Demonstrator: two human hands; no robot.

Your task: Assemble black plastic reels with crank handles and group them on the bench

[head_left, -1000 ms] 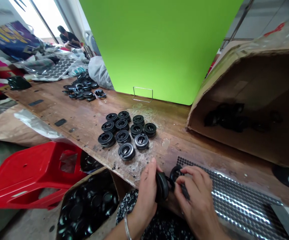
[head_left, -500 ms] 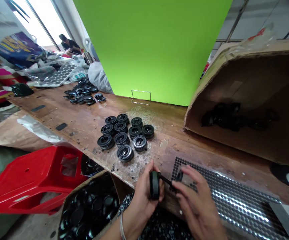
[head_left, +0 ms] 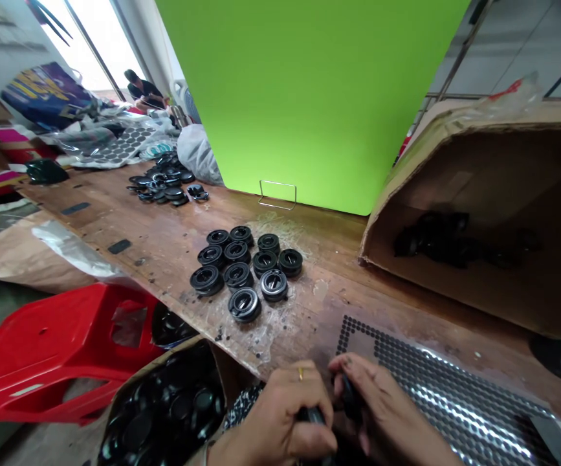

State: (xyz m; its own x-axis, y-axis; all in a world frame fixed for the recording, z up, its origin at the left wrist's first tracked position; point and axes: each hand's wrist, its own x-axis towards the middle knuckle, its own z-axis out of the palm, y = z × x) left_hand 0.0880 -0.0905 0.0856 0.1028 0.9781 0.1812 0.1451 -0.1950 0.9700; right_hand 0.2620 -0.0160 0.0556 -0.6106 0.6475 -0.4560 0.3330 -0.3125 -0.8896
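Note:
My left hand [head_left: 283, 408], with a ring on one finger, is wrapped round a black round part [head_left: 312, 414] at the bench's front edge. Its fingers cover most of that part. Close beside it, my right hand [head_left: 382, 404] grips a small black piece [head_left: 351, 398] between thumb and fingers. Whether the two pieces touch cannot be made out. Beyond my hands, several black round cases [head_left: 237, 275] with slotted centres stand grouped on the wooden bench [head_left: 164, 226]. Right of them lies a sheet of small black dots [head_left: 435, 375], partly behind my right hand.
A cardboard box [head_left: 382, 213] with black parts lies open at the right. A green panel [head_left: 309, 97] rises behind the bench. At the left are a heap of black parts [head_left: 164, 184], a red stool [head_left: 66, 349] and a bin of black parts [head_left: 168, 408]. A person [head_left: 145, 94] sits far back.
Both hands have moved lower and closer to me. My left hand has turned so its back faces up and now hides most of the round part. The view has shifted slightly.

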